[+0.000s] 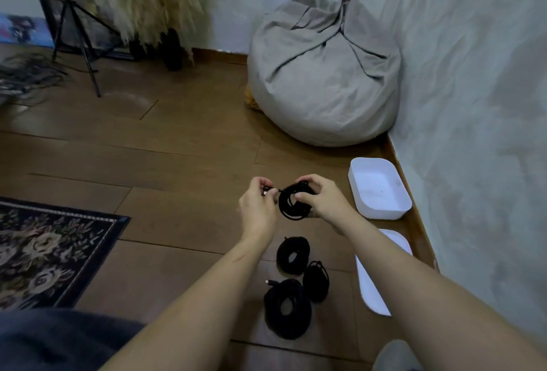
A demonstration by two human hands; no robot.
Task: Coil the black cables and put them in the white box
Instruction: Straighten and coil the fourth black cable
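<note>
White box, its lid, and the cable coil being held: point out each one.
white box point(381, 213), head view, near wall.
white lid point(370, 290), head view, bare top.
held cable coil point(285, 206), head view, lower-left loops.

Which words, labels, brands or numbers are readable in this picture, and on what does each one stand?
No text is readable.
White box: faint mark on its inner wall, too small to read.
Colourful print, far left: blurred, no letters legible.
Cable, held: no print shows.
</note>
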